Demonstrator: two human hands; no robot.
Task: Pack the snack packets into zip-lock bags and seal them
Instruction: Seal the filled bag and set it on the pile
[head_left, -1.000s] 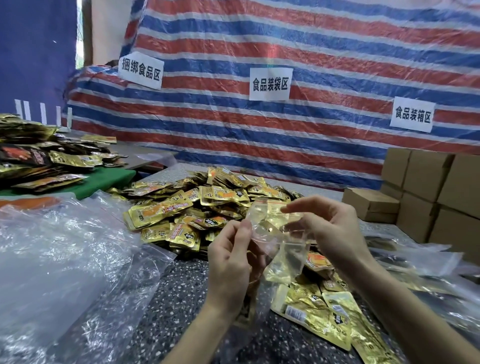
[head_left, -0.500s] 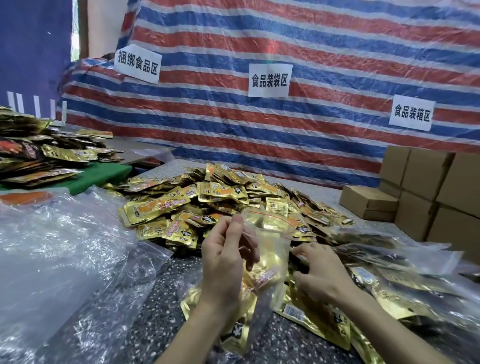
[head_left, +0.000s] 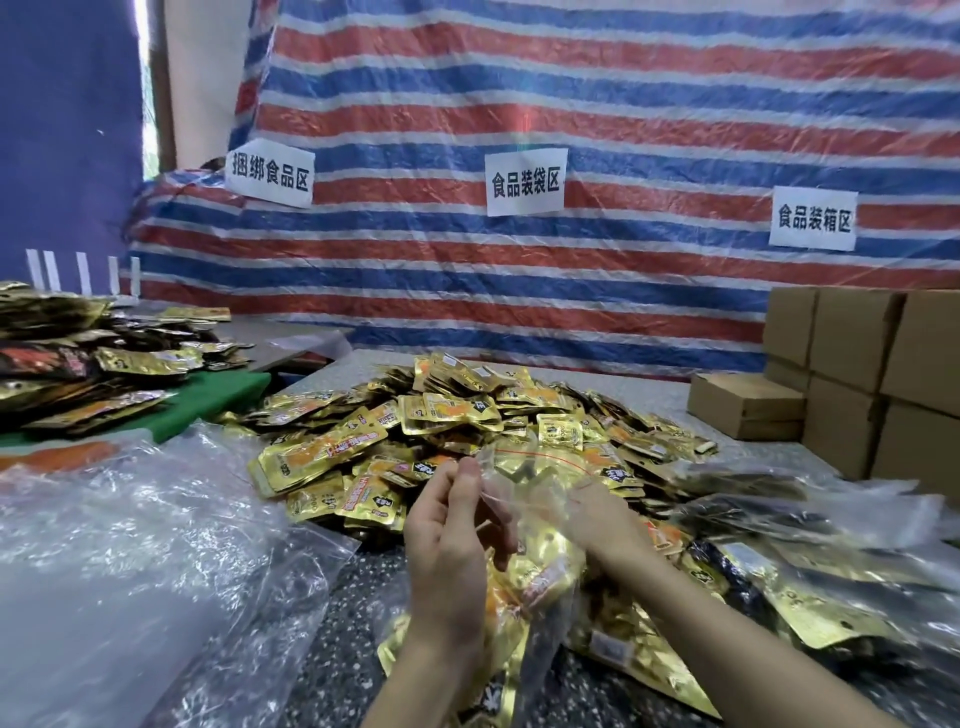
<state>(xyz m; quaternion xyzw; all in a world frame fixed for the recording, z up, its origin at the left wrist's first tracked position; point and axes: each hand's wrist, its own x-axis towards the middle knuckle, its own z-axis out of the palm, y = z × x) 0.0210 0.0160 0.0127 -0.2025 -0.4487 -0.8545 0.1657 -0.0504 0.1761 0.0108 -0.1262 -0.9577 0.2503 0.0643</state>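
One sign (head_left: 525, 182), 食品装袋区 — left hand (head_left: 447, 540) pinch on zip-lock bag (head_left: 527, 582), right hand (head_left: 605, 522) unclear

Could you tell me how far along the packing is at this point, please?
Done: several filled bags lie at the right, though whether they are sealed cannot be told. In hand: the left hand pinches the rim of a bag that holds gold packets, with its mouth unsealed. The right hand is at its far side, fingers hidden. Left: sealing this bag, then the big loose pile behind it.
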